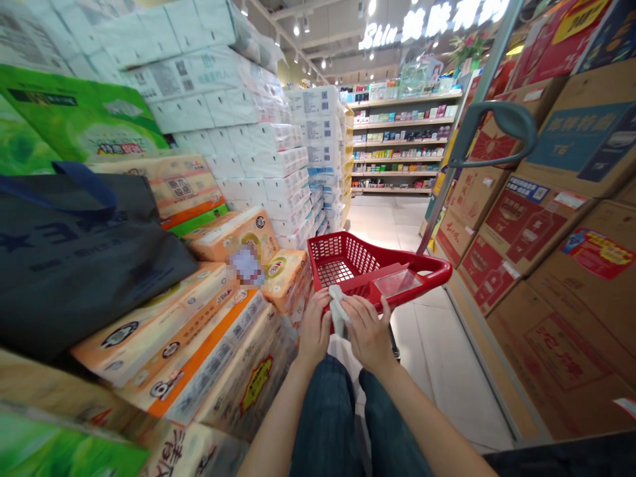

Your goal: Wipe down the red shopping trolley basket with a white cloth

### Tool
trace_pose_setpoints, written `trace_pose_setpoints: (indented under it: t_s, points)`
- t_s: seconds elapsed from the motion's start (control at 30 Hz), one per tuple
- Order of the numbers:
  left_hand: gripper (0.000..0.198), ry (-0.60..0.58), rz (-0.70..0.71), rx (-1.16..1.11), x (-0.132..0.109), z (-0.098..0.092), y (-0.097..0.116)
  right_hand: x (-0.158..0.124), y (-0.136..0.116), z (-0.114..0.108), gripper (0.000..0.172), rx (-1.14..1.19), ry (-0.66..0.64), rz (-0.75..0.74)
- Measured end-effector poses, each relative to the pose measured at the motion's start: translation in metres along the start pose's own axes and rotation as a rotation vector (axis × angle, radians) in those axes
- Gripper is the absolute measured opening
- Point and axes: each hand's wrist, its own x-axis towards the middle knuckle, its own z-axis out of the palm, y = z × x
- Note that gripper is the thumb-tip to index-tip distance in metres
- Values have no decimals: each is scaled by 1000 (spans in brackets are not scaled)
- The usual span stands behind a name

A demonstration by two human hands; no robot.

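Tissue [338, 310], soft white crumple | left hand [314, 329], right hand [366, 333] pinching it | red mesh plastic basket rim [420, 270] just beyond

Hands [368, 334] on a tissue [338, 310], probably

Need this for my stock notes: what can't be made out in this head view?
Head view:
- The white item: the left hand and right hand cover much of it, so what it is stays unclear.
- The tissue pack label: blurred by a pixelated patch.
- The goods on the far shelves: too small to read.
- The overhead sign: cut off by the top edge.
- The dark bag: cut off by the left edge.
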Motion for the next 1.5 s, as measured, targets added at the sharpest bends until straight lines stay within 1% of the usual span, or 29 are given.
trace_pose_setpoints:
  t_s: [0.1, 0.17, 0.23, 0.3, 0.4, 0.47, 0.53, 0.6, 0.63, 0.7, 0.77, 0.83, 0.9, 1.0, 1.07, 1.13, 1.23, 1.3, 1.33, 1.37, 1.4, 1.47, 1.5]
  points:
    - [32, -17, -5, 10, 1, 0, 6, 1, 34, -15, 34, -44, 45, -4]
    - [32, -14, -17, 3, 2, 4, 9, 1, 41, -19, 33, -72, 104, 37]
    - [33, -4, -32, -6, 1, 9, 9, 2, 29, -16, 35, -73, 148, 105]
    - [35, 12, -44, -10, 0, 13, 8, 4, 6, -6, 36, -41, 148, 147]
    - [39, 30, -51, -29, -1, 15, 7, 7, -26, 8, 37, 18, 74, 141]
    - [41, 40, -50, -43, -1, 11, 7, 8, -29, 9, 38, 29, 27, 91]
    - [40, 30, -44, -35, -1, 5, 8, 8, -15, 3, 38, 28, -20, -14]
    - [39, -2, -37, -3, 0, 0, 9, 6, 10, -8, 37, 22, -41, -101]
    - [39, -19, -35, 11, 0, -2, 9, 4, 23, -14, 36, 15, -38, -115]
    - [38, -48, -34, 21, -1, -3, 8, 1, 43, -24, 34, -2, -16, -96]
    - [38, -68, -30, 11, -1, -1, 8, -1, 47, -25, 33, -5, 35, -34]
    - [38, -81, -25, 0, -1, 1, 7, -1, 34, -20, 33, 7, 116, 72]
    - [39, -90, -12, -7, -1, 3, 7, 1, 7, -9, 32, 30, 157, 159]
    - [43, -81, 6, -33, -2, 3, 8, 5, -33, 6, 33, 68, 100, 180]
    - [45, -61, 14, -47, -2, 0, 8, 7, -41, 10, 34, 73, 57, 147]
    - [45, -59, 23, -45, -1, -3, 8, 6, -29, 5, 36, 66, 14, 58]
    - [39, -96, 11, -34, 0, -8, 8, 3, 15, -13, 36, 55, -35, -105]
    - [37, -117, -5, -38, 0, -7, 10, 1, 41, -23, 35, 37, -33, -132]
    - [37, -119, -10, -44, 0, -6, 10, 0, 47, -26, 34, 26, -15, -111]
    - [36, -117, -15, -50, 0, -4, 11, -1, 48, -26, 33, 17, 19, -66]
    - [37, -109, -21, -55, -1, -1, 11, -2, 43, -24, 33, 14, 62, -5]
    - [37, -77, -25, -61, -2, 5, 11, -3, 20, -14, 34, 24, 130, 105]
    - [38, -60, -20, -66, -3, 7, 11, -3, 6, -8, 34, 35, 139, 135]
